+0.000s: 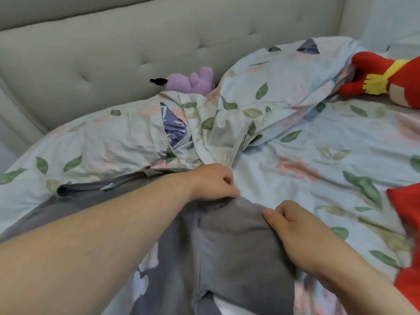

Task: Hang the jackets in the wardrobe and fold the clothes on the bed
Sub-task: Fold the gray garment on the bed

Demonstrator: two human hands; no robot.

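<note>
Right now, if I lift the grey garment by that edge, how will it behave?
Likely floppy: the grey garment already creases and bunches under both hands. Probably light, thin cloth. The zipper end may swing or snag the floral bedsheet.

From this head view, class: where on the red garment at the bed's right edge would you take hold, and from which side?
Take the red garment at its exposed upper left corner, coming from the left over the floral bedsheet with the right hand. That corner lies free on the sheet; the rest runs out of frame, so its shape cannot be judged.
</note>
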